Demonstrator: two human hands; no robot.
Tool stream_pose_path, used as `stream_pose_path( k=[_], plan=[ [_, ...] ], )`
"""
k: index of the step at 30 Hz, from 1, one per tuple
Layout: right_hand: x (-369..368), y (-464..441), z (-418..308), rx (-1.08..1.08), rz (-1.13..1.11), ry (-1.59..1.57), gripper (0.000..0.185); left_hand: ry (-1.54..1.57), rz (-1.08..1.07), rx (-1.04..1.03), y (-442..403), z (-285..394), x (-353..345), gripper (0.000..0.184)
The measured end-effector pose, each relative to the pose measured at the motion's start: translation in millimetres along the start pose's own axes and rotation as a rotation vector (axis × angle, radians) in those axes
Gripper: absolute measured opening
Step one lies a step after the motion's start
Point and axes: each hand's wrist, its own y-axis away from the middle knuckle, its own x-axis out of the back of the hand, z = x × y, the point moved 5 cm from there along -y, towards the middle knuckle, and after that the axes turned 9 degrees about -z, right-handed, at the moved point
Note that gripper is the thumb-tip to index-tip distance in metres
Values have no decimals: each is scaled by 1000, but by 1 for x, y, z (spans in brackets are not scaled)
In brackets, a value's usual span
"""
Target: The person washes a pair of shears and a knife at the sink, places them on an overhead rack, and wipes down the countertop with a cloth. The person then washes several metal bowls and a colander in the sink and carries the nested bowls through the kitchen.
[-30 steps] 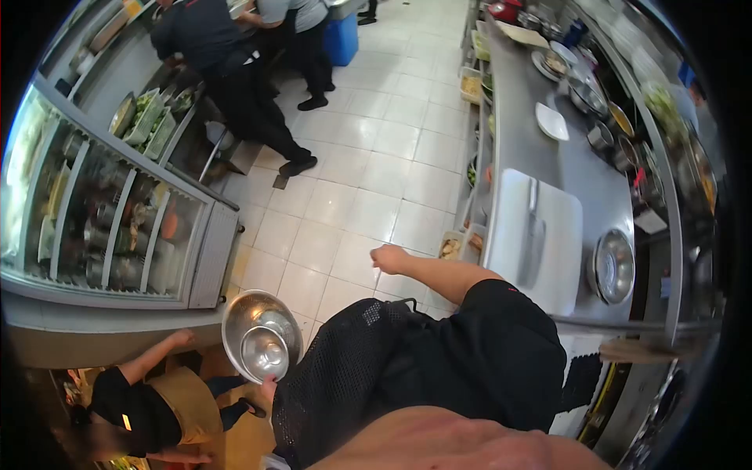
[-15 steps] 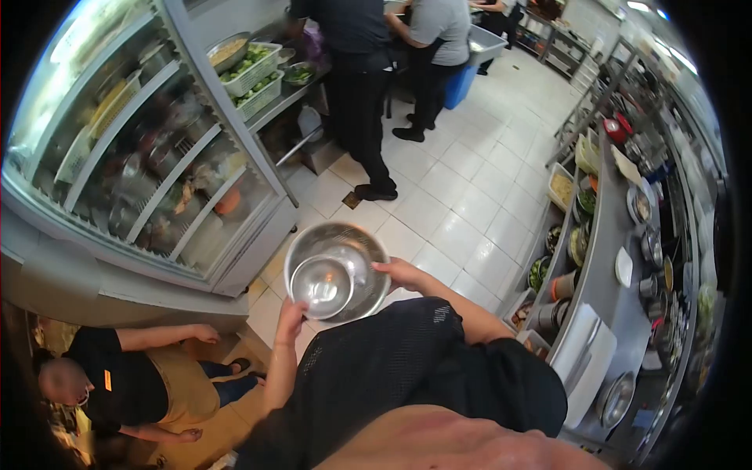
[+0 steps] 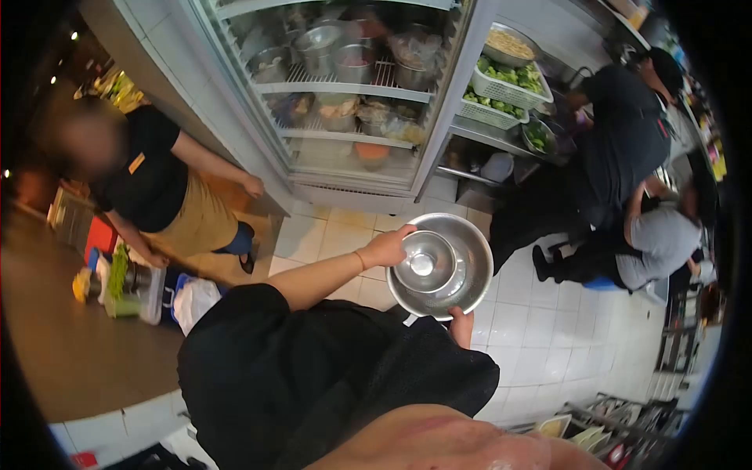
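A large metal mixing bowl (image 3: 473, 276) is held out in front of my body, with a smaller metal bowl (image 3: 439, 280) sitting inside it toward the left. My left hand (image 3: 385, 249) is closed at the left side, its fingers at the rims where both bowls meet. At the near right rim of the large bowl, my right hand (image 3: 461, 324) is closed on the edge with the thumb on top. No food shows in either bowl. The underside of the large bowl is hidden.
A glass-door fridge (image 3: 356, 106) with metal containers stands ahead. Right of it, a basket of green vegetables (image 3: 513, 78) rests on a steel counter. One person (image 3: 160, 168) stands at left; co-workers in dark (image 3: 619, 133) and grey (image 3: 662, 235) shirts stand at right on white floor tiles (image 3: 540, 345).
My view has swung left, so the fridge is now ahead and the co-workers appear at right. Both hands still hold the bowls, which now appear farther right in view.
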Motion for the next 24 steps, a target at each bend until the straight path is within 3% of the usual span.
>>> stream_pose_path(
  k=[1,3,4,5,8,13,15,17,18,20,24],
  plan=[
    [12,-14,5,68,-52,107,50,15,10,17,-6,-8,-3,56],
    [12,-38,-14,-57,-162,-40,53,-87,62,-44,-26,-16,-1,40],
    [23,-55,-10,77,-170,20,49,-65,41,74,-28,-19,-2,33],
    [24,-61,-19,-18,-165,38,48,-44,10,180,-25,-9,0,28],
    [8,-81,-56,-104,-156,91,49,-81,30,173,-35,-11,10,25],
    [32,-137,-64,92,-144,269,53,-97,-6,224,-81,-29,18,25],
    [27,-135,-85,116,-121,281,52,46,186,-16,-102,-32,31,25],
    [18,-127,-108,24,-84,145,43,199,184,-111,-122,-18,47,22],
    [20,-130,-112,115,-16,110,41,197,137,-111,-129,-18,49,22],
    [14,-124,-133,55,66,94,42,387,164,-124,-159,-12,60,17],
    [26,-142,-130,115,180,36,49,363,89,-276,-206,9,74,15]
  ],
)
